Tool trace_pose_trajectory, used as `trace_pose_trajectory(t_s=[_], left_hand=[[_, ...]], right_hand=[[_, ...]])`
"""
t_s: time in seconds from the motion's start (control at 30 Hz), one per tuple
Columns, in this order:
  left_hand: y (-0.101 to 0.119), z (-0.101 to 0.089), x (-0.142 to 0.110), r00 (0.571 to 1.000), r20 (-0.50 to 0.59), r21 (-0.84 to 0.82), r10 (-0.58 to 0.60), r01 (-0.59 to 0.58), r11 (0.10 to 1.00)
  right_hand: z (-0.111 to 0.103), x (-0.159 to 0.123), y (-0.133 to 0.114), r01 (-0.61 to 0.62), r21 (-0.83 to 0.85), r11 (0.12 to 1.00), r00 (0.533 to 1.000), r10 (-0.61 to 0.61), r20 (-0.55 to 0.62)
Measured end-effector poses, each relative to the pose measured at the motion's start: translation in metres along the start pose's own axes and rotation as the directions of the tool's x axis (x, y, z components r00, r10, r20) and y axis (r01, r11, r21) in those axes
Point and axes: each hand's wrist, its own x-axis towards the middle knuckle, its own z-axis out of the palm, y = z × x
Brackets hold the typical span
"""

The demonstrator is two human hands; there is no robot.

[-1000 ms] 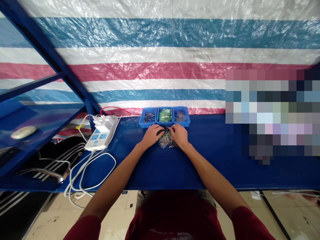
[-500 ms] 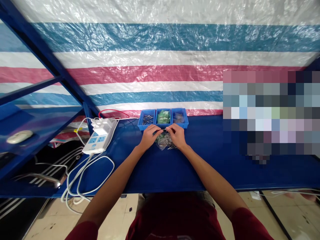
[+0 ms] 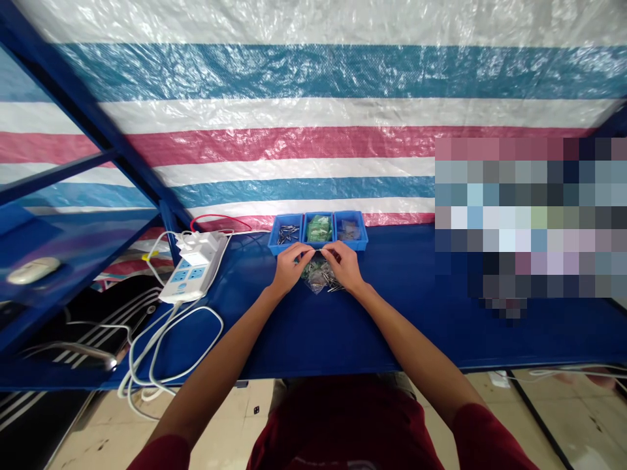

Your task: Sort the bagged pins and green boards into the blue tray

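My left hand [image 3: 289, 264] and my right hand [image 3: 344, 264] meet over the blue table [image 3: 313, 326], fingertips pinched together on a small thin part I cannot make out. Under and between them lies a clear plastic bag [image 3: 317, 279] with a heap of small dark metal pins [image 3: 334, 284] beside it. Just behind stand three small blue bins: the left bin [image 3: 285, 234] holds metal pins, the middle bin [image 3: 320, 228] holds green parts in plastic, the right bin [image 3: 350, 230] holds a clear bag of small parts.
A white power strip [image 3: 193, 271] with a plugged-in adapter lies at the left, its white cables [image 3: 161, 346] looping over the table's front edge. A red wire [image 3: 220, 217] runs along the striped tarp wall. A white mouse [image 3: 33, 269] rests on the blue left shelf.
Both hands have lifted slightly off the heap and drawn their fingertips together above the bag. The view has shifted a little.
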Motion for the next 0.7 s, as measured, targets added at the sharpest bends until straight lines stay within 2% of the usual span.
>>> trace_pose_trajectory(t_s=[0.2, 0.4, 0.57, 0.63, 0.7], left_hand=[[-0.004, 0.004, 0.000, 0.997, -0.017, -0.119, -0.081, 0.078, 0.990], [-0.003, 0.008, 0.002, 0.974, -0.015, -0.322, -0.225, 0.208, 0.924], [-0.002, 0.012, 0.002, 0.960, 0.014, -0.508, -0.280, 0.248, 0.825], [-0.003, 0.012, 0.002, 0.955, 0.016, -0.533, -0.298, 0.260, 0.805], [-0.004, 0.012, 0.002, 0.955, 0.006, -0.509, -0.296, 0.258, 0.821]], right_hand=[[0.001, 0.000, -0.001, 0.036, -0.026, 0.999, 0.999, -0.035, 0.013], [0.004, 0.000, 0.003, 0.044, -0.035, 0.998, 0.998, -0.043, 0.041], [0.003, 0.000, 0.002, 0.029, -0.041, 0.999, 0.999, -0.031, -0.036], [0.002, 0.000, 0.002, 0.024, -0.046, 0.999, 0.997, -0.027, -0.068], [0.002, 0.000, 0.002, 0.016, -0.053, 0.998, 0.996, -0.021, -0.085]])
